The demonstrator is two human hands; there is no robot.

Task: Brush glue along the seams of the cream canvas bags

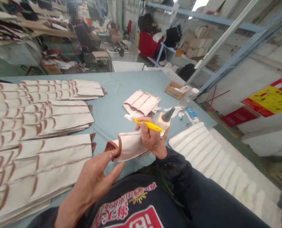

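My left hand (97, 177) pinches the brown-edged end of a cream leather piece (129, 145) held above the near edge of the light blue table (112, 114). My right hand (150, 136) grips the same piece from the right and also holds a yellow-handled brush (147, 124), its pale tip pointing left. Right behind that hand stands a glue bottle (166, 118) with a dark cone nozzle.
Rows of overlapping cream pieces with brown edges (41, 126) cover the table's left side. A small pile of similar pieces (142, 103) lies at centre. White strips (202, 148) lie to the right. A cardboard box (174, 89) and plastic bottle (188, 96) stand at the far right edge. A person (80, 31) sits beyond.
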